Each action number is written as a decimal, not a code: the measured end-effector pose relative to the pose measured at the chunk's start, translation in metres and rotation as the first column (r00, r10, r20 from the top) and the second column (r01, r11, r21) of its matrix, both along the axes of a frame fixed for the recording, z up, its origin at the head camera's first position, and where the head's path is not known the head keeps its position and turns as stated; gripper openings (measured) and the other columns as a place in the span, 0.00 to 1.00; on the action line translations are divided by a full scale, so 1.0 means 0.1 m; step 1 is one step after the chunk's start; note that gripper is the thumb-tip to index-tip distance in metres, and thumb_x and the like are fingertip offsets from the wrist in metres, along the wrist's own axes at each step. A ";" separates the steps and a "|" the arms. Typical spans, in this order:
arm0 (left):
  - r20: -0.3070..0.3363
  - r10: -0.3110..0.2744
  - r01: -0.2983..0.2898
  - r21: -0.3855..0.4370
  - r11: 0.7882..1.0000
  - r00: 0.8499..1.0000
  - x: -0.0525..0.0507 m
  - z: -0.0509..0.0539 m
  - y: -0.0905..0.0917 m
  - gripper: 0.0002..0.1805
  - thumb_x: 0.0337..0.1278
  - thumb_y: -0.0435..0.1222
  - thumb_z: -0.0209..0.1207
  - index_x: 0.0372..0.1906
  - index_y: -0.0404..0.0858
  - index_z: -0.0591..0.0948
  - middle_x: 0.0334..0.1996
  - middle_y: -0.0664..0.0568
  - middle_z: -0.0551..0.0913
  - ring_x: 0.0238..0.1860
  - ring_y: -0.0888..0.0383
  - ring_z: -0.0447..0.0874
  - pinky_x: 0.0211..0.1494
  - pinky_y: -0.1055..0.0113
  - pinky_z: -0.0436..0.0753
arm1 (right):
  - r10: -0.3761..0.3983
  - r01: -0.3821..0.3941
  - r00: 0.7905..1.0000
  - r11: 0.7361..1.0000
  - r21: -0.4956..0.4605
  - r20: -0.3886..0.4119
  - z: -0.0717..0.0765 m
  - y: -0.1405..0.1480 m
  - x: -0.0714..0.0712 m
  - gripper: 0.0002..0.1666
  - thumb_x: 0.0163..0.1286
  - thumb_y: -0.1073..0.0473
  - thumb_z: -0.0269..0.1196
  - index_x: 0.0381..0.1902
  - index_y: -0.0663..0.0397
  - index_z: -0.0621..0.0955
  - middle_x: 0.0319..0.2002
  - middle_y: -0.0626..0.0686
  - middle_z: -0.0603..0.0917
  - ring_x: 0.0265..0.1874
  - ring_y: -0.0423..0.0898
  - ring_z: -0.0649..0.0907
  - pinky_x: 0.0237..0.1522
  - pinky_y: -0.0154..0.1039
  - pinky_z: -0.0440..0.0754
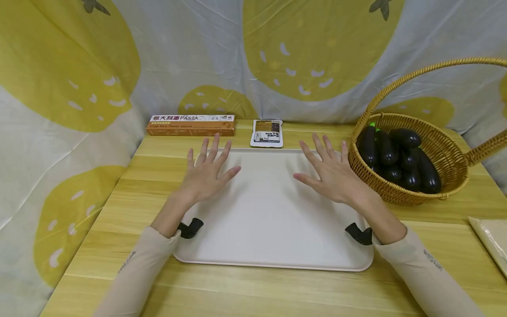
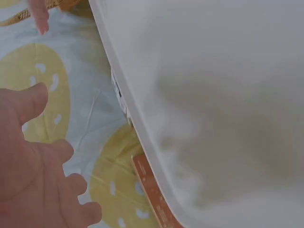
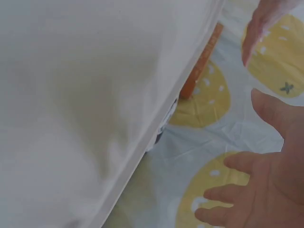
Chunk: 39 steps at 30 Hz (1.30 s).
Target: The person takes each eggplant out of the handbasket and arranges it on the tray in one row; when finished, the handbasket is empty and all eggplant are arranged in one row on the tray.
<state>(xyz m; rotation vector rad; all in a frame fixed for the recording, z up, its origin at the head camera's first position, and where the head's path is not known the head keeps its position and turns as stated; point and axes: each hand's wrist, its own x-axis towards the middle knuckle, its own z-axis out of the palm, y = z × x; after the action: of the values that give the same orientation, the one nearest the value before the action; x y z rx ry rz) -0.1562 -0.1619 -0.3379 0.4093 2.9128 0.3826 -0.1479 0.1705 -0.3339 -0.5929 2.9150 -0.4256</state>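
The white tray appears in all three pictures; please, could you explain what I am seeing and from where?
No machine here: a person works bare-handed. The wide picture comes from a head camera; the other two, from one camera on each wrist. The left hand and right hand spread their fingers over the tray and hold nothing. On the table, a pasta box and a packet lie beyond the tray; a basket of eggplants and a partly seen bag are at right.

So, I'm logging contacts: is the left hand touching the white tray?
Apart: the left wrist view shows patterned cloth through the gap between the left hand and the white tray.
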 end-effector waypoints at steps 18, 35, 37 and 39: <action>0.229 -0.067 0.034 0.145 0.989 0.971 -0.14 -0.01 -0.84 0.51 0.76 0.63 0.45 0.84 0.51 0.29 0.82 0.46 0.17 0.81 0.35 0.13 0.75 0.23 0.25 | 0.030 -0.030 0.999 0.999 -0.018 0.028 0.08 0.08 0.07 0.52 0.79 0.31 0.52 0.86 0.43 0.42 0.85 0.58 0.31 0.83 0.64 0.33 0.75 0.73 0.21; 0.410 -0.226 0.103 0.299 0.949 0.884 -0.27 -0.19 -1.25 0.77 0.46 0.49 0.80 0.85 0.50 0.31 0.82 0.33 0.21 0.81 0.31 0.15 0.74 0.20 0.34 | 0.055 -0.050 0.996 0.997 -0.064 0.068 0.24 0.22 0.27 0.53 0.77 0.30 0.53 0.86 0.40 0.42 0.85 0.56 0.32 0.84 0.63 0.36 0.77 0.72 0.25; 0.414 -0.246 0.115 0.316 0.942 0.876 -0.27 -0.19 -1.28 0.79 0.43 0.47 0.82 0.84 0.50 0.30 0.81 0.32 0.21 0.81 0.31 0.14 0.74 0.21 0.32 | 0.055 -0.049 0.995 0.996 -0.075 0.078 0.27 0.26 0.29 0.53 0.77 0.30 0.53 0.86 0.39 0.42 0.85 0.55 0.32 0.84 0.63 0.36 0.78 0.71 0.25; 0.418 -0.261 0.123 0.329 0.936 0.870 -0.28 -0.19 -1.30 0.80 0.41 0.46 0.82 0.84 0.49 0.30 0.81 0.32 0.20 0.80 0.31 0.12 0.74 0.21 0.29 | 0.052 -0.044 0.994 0.995 -0.091 0.093 0.31 0.31 0.31 0.53 0.77 0.29 0.53 0.86 0.38 0.43 0.85 0.55 0.32 0.84 0.63 0.37 0.79 0.69 0.24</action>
<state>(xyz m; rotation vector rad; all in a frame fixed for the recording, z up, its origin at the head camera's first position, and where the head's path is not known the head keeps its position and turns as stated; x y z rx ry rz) -0.1841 -0.2918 -0.3572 0.5623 2.3339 0.7689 -0.1166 0.2018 -0.3031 -0.6350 2.7975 -0.5634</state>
